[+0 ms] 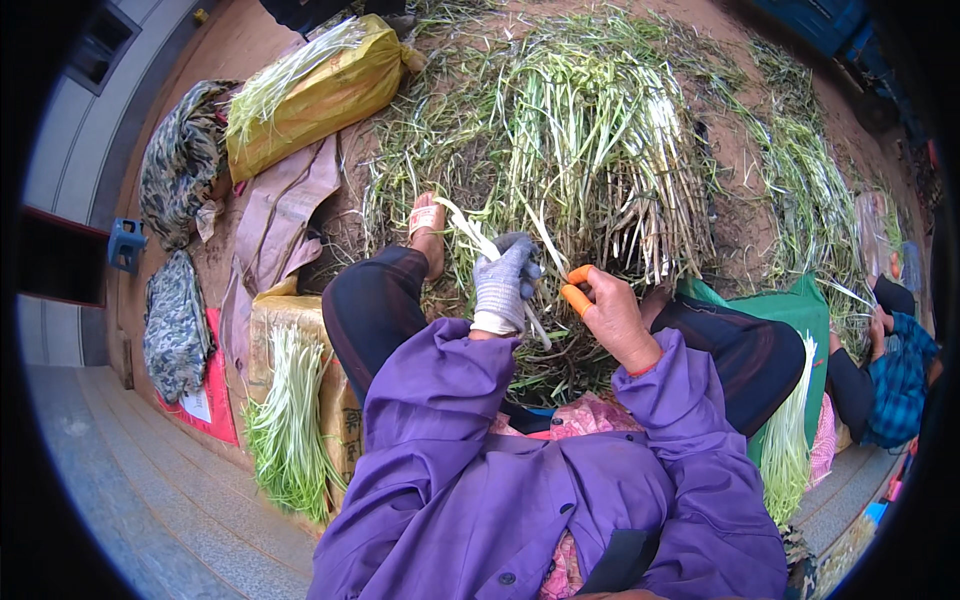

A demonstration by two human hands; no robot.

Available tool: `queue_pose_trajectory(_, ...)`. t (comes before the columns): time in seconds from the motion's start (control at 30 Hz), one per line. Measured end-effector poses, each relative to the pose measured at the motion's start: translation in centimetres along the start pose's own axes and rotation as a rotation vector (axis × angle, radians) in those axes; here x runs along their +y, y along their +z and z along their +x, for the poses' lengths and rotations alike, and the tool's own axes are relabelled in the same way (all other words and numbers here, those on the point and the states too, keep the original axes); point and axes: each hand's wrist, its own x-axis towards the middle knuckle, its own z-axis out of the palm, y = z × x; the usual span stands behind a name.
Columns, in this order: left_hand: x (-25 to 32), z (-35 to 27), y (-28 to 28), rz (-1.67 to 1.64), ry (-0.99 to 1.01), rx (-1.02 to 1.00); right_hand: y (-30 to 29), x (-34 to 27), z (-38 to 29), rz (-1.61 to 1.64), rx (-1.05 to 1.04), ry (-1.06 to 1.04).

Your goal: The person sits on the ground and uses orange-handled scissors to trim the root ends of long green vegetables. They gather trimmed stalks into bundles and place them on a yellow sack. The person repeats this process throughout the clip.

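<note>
My left hand (505, 279), in a grey knit glove with a white cuff, is closed around a few pale leafy vegetable stalks (471, 231). Their white ends stick out below the fist. Just to the right, my right hand (609, 309) wears orange finger covers on the thumb and a finger. Between those tips it pinches a single slender stalk (546, 234), which slants up and left. Beyond both hands lies a large heap of uncleaned stalks (577, 127), with green leaves and brownish white stems. Dark roots and trimmings (559, 367) litter the ground below my hands.
Cleaned stalks (289, 405) lie on a tan wrapped block (262, 311) at my left. More cleaned stalks (787, 435) rest against a green-covered block (787, 319) at my right. A yellow sack bundle (322, 97) stands far left. Another person (896, 367) sits at the right.
</note>
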Motion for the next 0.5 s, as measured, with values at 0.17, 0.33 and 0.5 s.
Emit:
queue_pose_trajectory(0.17,-0.1,-1.8,0.3,0.169,-0.009,-0.123,-0.1,-0.3,-0.1,-0.043,0.034,-0.108)
queue_pose_trajectory(0.33,0.0,-2.3,0.5,0.186,-0.03,-0.141,-0.4,-1.0,-0.2,-0.039,0.02,-0.111)
queue_pose_trajectory(0.5,0.2,-2.7,0.7,0.131,-0.046,-0.233,-0.5,-1.1,-0.3,-0.012,-0.005,-0.092)
